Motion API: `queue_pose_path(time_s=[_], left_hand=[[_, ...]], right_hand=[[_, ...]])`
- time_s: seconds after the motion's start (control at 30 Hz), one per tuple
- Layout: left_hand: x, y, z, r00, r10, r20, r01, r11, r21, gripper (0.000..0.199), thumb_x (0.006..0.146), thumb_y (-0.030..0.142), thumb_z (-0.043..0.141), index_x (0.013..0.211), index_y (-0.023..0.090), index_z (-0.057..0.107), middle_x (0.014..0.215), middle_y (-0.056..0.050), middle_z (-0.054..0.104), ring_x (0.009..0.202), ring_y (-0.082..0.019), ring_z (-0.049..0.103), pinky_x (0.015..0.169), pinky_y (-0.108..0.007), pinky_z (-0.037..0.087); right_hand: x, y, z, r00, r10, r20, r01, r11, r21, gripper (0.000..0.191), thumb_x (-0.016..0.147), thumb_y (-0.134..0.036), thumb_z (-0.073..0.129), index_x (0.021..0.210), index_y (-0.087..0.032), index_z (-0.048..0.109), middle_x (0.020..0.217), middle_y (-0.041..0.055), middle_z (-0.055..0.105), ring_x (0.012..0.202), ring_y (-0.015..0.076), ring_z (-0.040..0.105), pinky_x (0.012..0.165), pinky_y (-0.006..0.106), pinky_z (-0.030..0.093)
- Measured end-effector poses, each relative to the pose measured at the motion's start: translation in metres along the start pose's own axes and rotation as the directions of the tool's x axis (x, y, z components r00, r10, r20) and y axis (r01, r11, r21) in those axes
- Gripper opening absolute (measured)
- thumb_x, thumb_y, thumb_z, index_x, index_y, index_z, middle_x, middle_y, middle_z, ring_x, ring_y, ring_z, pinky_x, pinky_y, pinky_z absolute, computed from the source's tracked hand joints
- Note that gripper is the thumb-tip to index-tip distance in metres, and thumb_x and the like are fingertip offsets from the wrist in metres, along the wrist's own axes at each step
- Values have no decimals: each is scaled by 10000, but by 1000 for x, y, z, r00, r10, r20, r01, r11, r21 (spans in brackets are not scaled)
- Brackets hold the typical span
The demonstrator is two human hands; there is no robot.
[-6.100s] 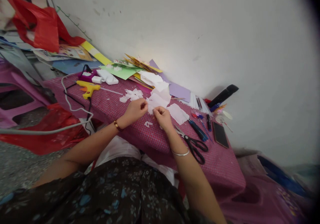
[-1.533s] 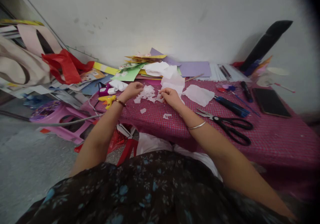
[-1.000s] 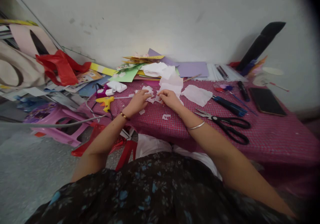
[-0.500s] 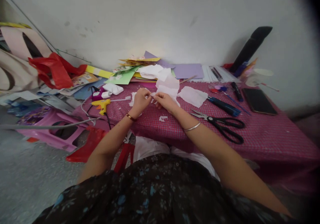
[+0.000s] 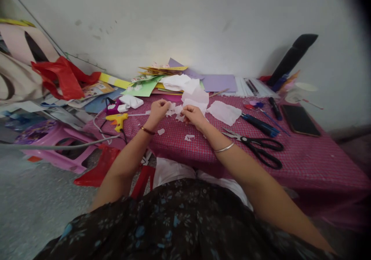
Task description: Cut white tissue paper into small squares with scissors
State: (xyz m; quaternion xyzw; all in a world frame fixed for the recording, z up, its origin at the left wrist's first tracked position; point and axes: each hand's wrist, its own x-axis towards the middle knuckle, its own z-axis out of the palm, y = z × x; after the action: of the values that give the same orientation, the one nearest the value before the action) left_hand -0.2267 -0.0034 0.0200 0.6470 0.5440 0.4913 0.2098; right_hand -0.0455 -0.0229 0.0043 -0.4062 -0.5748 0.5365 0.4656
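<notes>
My left hand (image 5: 158,112) is closed in a pinch, with a small piece of thin white paper (image 5: 171,106) at its fingertips. Apart from it on the right, my right hand (image 5: 193,116) also pinches, thumb against forefinger, on what looks like another bit of the paper, mostly hidden by the fingers. Torn paper scraps lie under and between both hands. Behind the right hand is a larger crumpled pale sheet (image 5: 197,97). One loose scrap (image 5: 161,131) rests below my left wrist, and another scrap (image 5: 189,137) lies nearer the table's front edge.
On the right of the checked tablecloth (image 5: 313,155) are black-handled scissors (image 5: 255,144), a blue-black cutter (image 5: 259,124), a pale paper piece (image 5: 224,112) and a phone (image 5: 300,119). A yellow glue gun (image 5: 117,120) with its cord lies left. Coloured cards (image 5: 147,85) are stacked against the wall.
My hands, which met over a small piece of paper, have drawn apart, the left one moving left. A scrap under my left wrist now shows.
</notes>
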Motion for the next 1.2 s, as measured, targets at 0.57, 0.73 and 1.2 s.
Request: queue_pose_path(time_s=[0.57,0.73,1.2], left_hand=[[-7,11,-16,988,77,136,-81,996,24,495,809,245,657,1286,169,548,1195,-129,651,730,-144,634,676,-297,517],[4,13,-5,972,-23,236,44,995,-86,185,815,262,627,945,132,644,724,-30,648,523,-90,536,518,-223,458],[-10,-23,-28,939,203,277,-338,693,637,356,714,215,688,1068,219,721,1399,-114,554,1319,-342,446,1125,-535,299]], right_hand=[[-2,0,-1,987,-145,64,151,984,-97,105,829,-211,614,726,-189,609,536,-70,542,461,83,506,471,195,392],[-4,-6,1,987,-143,70,150,983,-110,70,855,-181,576,794,-185,610,638,-52,607,467,74,522,483,200,420],[-2,-4,1,998,-65,5,65,992,-112,138,884,-74,528,810,-172,590,580,-60,597,421,59,505,411,159,368]])
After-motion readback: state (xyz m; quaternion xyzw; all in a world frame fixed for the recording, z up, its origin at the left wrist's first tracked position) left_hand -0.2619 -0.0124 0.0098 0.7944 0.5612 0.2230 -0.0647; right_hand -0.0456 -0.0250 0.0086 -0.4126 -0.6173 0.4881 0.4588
